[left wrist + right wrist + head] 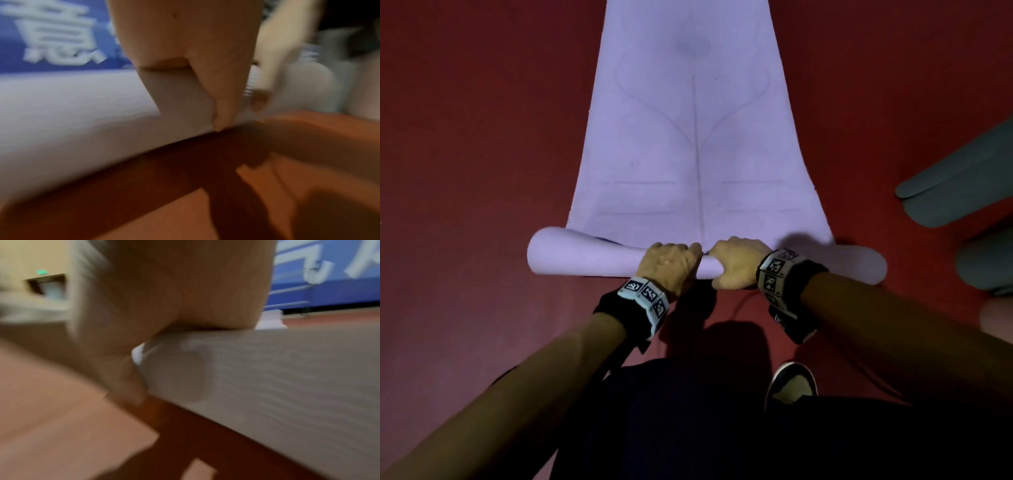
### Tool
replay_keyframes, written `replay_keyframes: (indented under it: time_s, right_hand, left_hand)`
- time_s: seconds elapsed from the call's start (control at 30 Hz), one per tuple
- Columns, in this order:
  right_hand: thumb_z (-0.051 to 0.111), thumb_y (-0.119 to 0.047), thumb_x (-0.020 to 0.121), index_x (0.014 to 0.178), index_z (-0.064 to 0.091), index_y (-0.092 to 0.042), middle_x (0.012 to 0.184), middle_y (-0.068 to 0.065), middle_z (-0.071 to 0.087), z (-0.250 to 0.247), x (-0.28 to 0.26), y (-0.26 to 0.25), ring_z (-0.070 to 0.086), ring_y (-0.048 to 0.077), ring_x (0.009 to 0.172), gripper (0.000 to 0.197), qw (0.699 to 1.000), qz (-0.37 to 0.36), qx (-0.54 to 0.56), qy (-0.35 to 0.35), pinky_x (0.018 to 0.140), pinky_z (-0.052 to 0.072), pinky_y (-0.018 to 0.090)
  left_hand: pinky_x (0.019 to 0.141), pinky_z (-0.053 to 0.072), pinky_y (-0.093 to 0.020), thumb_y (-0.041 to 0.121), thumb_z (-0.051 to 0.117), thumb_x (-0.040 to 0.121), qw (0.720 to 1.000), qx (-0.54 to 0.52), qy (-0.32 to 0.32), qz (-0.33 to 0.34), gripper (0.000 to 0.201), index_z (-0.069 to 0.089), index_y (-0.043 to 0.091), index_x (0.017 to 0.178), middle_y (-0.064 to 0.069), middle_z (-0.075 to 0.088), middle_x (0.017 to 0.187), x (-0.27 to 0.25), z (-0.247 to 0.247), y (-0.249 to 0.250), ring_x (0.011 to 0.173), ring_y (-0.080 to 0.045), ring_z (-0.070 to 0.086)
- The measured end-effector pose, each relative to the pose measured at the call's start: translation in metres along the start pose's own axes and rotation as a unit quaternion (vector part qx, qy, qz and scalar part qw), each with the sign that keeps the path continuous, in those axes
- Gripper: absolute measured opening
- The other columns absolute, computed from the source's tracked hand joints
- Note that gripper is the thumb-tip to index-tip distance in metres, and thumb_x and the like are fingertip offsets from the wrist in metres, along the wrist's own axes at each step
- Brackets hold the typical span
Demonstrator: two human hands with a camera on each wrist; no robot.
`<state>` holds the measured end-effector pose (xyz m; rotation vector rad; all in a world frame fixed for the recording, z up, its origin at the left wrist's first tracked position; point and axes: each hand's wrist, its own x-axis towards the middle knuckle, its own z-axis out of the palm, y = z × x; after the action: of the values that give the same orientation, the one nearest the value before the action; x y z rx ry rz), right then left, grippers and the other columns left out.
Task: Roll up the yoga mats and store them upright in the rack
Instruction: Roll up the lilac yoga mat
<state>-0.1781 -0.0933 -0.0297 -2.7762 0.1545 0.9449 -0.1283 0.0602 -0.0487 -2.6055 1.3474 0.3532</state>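
Head view shows your left hand (666, 263) and right hand (736, 262) side by side, fingers curled over the rolled end of the lilac yoga mat (688, 144), which lies flat on the red floor (465, 137) beyond. Only your wrist views, both blurred, show a blue wall (51, 32) with white lettering.
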Motion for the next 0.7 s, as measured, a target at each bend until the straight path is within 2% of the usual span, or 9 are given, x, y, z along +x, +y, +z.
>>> replay_keyframes:
  time_s: [0.1,0.2,0.27,0.33,0.4,0.47,0.5,0.57,0.7]
  right_hand:
    - [0.069,-0.041,0.076,0.115,0.060,-0.024,0.105,0.002,0.051,0.015,-0.001,0.000,0.059,0.027,0.090,0.044,0.996,-0.011,-0.040,0.075,0.069,0.037,0.033]
    - [0.071,-0.041,0.080,0.123,0.049,-0.016,0.117,0.008,0.051,0.023,-0.001,-0.001,0.057,0.030,0.105,0.055,0.989,-0.017,-0.073,0.128,0.075,0.034,0.036]
    - [0.070,-0.040,0.081,0.121,0.051,-0.015,0.118,0.007,0.055,0.022,-0.001,-0.005,0.054,0.030,0.109,0.051,0.985,-0.012,-0.090,0.146,0.076,0.032,0.037]
    - [0.068,-0.036,0.080,0.118,0.057,-0.018,0.113,0.007,0.063,0.017,0.000,-0.009,0.060,0.031,0.105,0.043,0.988,0.002,-0.070,0.137,0.075,0.035,0.034]
    - [0.067,-0.035,0.077,0.113,0.062,-0.021,0.106,0.005,0.068,0.012,0.001,-0.010,0.064,0.031,0.094,0.040,0.993,0.015,-0.045,0.109,0.071,0.040,0.031]
    - [0.067,-0.038,0.074,0.110,0.064,-0.023,0.101,0.003,0.069,0.009,0.000,-0.012,0.062,0.028,0.083,0.040,0.996,0.016,-0.038,0.080,0.070,0.043,0.032]
    - [0.067,-0.039,0.073,0.110,0.064,-0.023,0.101,0.003,0.069,0.009,0.001,-0.013,0.062,0.028,0.082,0.041,0.997,0.012,-0.040,0.069,0.070,0.044,0.032]
    - [0.069,-0.041,0.074,0.113,0.063,-0.023,0.106,0.003,0.068,0.013,0.001,-0.013,0.065,0.029,0.091,0.043,0.997,0.004,-0.047,0.059,0.070,0.043,0.032]
    - [0.070,-0.043,0.080,0.130,0.045,-0.019,0.118,0.007,0.060,0.025,-0.003,-0.009,0.063,0.032,0.103,0.060,0.989,-0.042,-0.097,0.103,0.073,0.035,0.034]
  left_hand:
    - [0.079,0.048,-0.034,0.045,0.059,0.088,0.999,-0.017,-0.034,-0.015,0.038,0.060,0.022,0.118,-0.004,0.069,0.110,0.012,-0.004,-0.003,0.100,-0.027,0.067]
    - [0.076,0.046,-0.034,0.050,0.065,0.083,0.997,-0.050,-0.057,-0.033,0.045,0.062,0.022,0.118,-0.006,0.068,0.111,0.016,-0.010,-0.007,0.100,-0.028,0.066]
    - [0.073,0.043,-0.034,0.051,0.066,0.082,0.994,-0.078,-0.056,-0.047,0.044,0.062,0.025,0.117,-0.005,0.068,0.109,0.014,-0.012,-0.009,0.099,-0.028,0.066]
    - [0.075,0.044,-0.035,0.047,0.063,0.086,0.995,-0.083,-0.031,-0.041,0.042,0.058,0.026,0.121,-0.004,0.066,0.112,0.007,-0.009,-0.010,0.102,-0.028,0.064]
    - [0.077,0.046,-0.037,0.043,0.056,0.091,0.998,-0.064,0.017,-0.023,0.041,0.051,0.023,0.126,-0.004,0.060,0.115,-0.001,-0.004,-0.008,0.105,-0.028,0.061]
    - [0.075,0.046,-0.036,0.039,0.051,0.095,0.999,-0.042,0.029,-0.015,0.037,0.047,0.021,0.127,-0.004,0.060,0.115,-0.006,-0.001,-0.005,0.104,-0.027,0.061]
    - [0.073,0.045,-0.035,0.038,0.051,0.095,0.999,-0.036,0.010,-0.019,0.036,0.049,0.023,0.128,-0.003,0.063,0.114,-0.006,-0.001,-0.004,0.102,-0.027,0.064]
    - [0.072,0.042,-0.032,0.037,0.057,0.091,0.998,-0.041,-0.050,-0.022,0.038,0.053,0.030,0.128,-0.002,0.067,0.113,-0.003,-0.003,-0.006,0.100,-0.026,0.066]
    - [0.077,0.050,-0.034,0.032,0.068,0.083,0.982,-0.092,-0.155,-0.054,0.037,0.062,0.027,0.120,-0.005,0.068,0.114,0.009,-0.017,-0.009,0.104,-0.027,0.067]
